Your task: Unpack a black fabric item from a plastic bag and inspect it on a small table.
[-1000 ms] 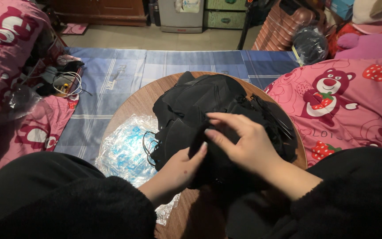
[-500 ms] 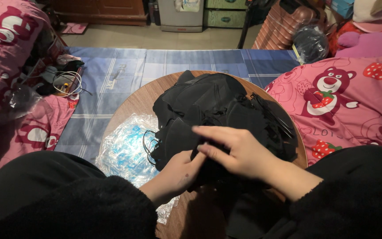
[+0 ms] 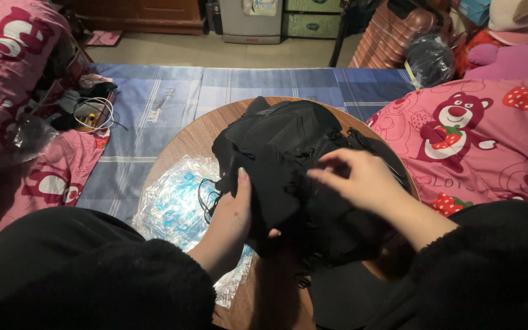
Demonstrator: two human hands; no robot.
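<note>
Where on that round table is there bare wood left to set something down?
Bare wood shows on the round table at its far-left arc, between the black garment pile and the blue mat. The near-left is taken by the clear plastic bag. The middle and right are crowded: the left hand and right hand work the pile there.

- The backpack (image 3: pixel 288 153) lies on the table (image 3: pixel 178 143), right of the plastic bag (image 3: pixel 172 205).
- Left hand (image 3: pixel 234 211) at the backpack's left edge; right hand (image 3: pixel 359 180) on top.
- Bedding (image 3: pixel 484 140) right of the table; mat (image 3: pixel 215 85) behind it.
</note>
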